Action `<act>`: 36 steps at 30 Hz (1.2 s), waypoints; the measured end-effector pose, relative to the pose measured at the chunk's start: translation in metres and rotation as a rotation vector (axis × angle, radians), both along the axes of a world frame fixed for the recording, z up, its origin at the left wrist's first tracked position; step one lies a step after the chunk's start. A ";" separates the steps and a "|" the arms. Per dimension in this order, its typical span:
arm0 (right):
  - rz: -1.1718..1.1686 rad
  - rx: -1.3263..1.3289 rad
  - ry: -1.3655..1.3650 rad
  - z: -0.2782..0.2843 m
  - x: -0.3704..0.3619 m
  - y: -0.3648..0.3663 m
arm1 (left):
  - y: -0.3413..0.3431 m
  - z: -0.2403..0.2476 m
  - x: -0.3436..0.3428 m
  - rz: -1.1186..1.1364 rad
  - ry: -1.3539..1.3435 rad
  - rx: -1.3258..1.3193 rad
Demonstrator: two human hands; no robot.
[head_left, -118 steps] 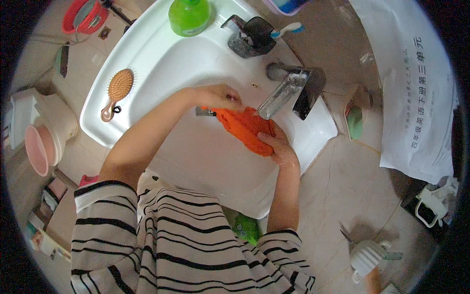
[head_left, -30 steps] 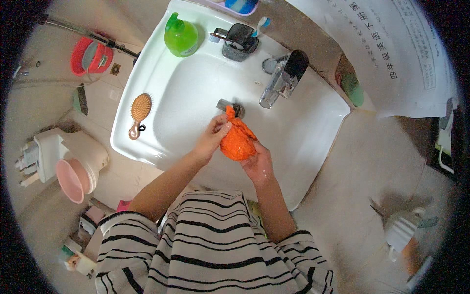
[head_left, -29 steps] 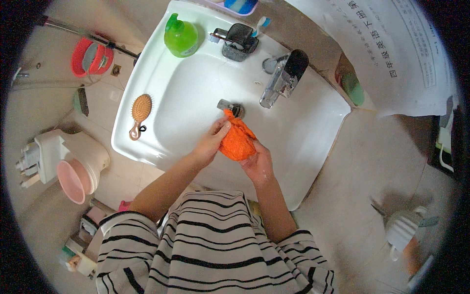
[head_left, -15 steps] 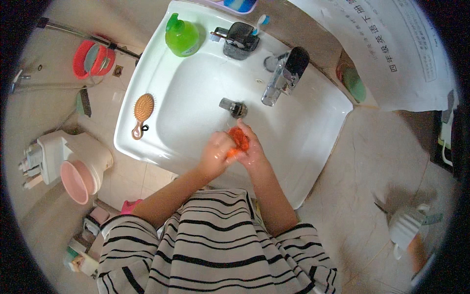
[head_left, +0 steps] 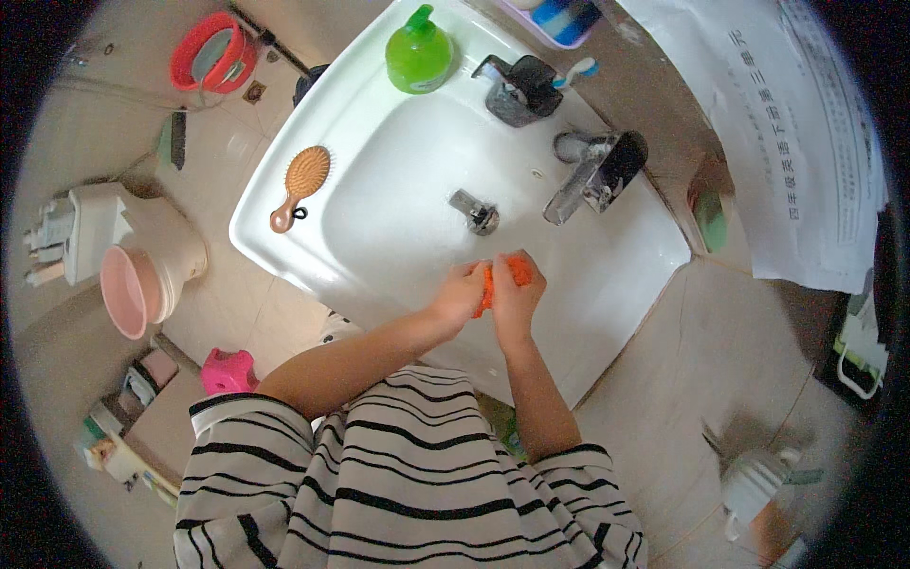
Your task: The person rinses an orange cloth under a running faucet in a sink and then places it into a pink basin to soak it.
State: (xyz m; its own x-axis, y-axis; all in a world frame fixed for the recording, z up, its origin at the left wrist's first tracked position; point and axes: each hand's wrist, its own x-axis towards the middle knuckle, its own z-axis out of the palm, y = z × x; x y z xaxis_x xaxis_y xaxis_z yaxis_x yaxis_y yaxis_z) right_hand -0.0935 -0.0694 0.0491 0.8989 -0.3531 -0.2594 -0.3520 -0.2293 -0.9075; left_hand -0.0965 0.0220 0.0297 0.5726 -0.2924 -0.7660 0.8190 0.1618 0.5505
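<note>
A soft, rough-textured orange wad (head_left: 487,289) is squeezed between my two hands over the near part of the white washbasin (head_left: 379,204). I cannot make out whether it is a cloth or a scrubber. My left hand (head_left: 459,297) grips its left side with curled fingers. Around its right side my right hand (head_left: 517,305) is wrapped, and some orange shows between the fingers. Just beyond my hands lies a metal drain stopper (head_left: 477,213), tilted up. The chrome tap (head_left: 595,177) stands farther back to the right; no water is seen running from it.
On the left rim lie a wooden hairbrush (head_left: 308,173) and a small black hair tie (head_left: 300,213). A green pump bottle (head_left: 419,55) and a dark toothbrush holder (head_left: 520,91) stand at the back. Printed paper (head_left: 758,123) hangs at right. A pink basin (head_left: 130,292) is at left.
My hands have shifted slightly right in the picture and closed tighter round the orange wad; the right palm was more open before. The head view has turned and moved a little.
</note>
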 end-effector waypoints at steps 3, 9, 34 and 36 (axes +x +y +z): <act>-0.103 0.264 0.181 -0.011 0.001 -0.008 | 0.003 -0.006 -0.003 -0.082 -0.135 0.126; -0.137 0.959 0.358 -0.021 -0.016 -0.018 | 0.045 0.004 -0.005 -0.197 -0.969 0.539; 0.830 0.996 0.736 0.064 -0.130 0.488 | 0.536 0.094 -0.224 0.898 -0.508 0.353; 0.854 0.996 0.841 0.056 -0.144 0.537 | 0.573 0.094 -0.249 1.033 -0.501 0.345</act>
State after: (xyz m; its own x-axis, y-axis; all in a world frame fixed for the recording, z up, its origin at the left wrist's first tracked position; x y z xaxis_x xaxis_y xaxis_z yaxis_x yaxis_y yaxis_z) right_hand -0.2380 0.4673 0.1056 0.2178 0.7826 -0.5832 -0.9023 -0.0663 -0.4259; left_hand -0.3453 0.5945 0.1242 0.6723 0.6582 -0.3389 0.0713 0.3981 0.9146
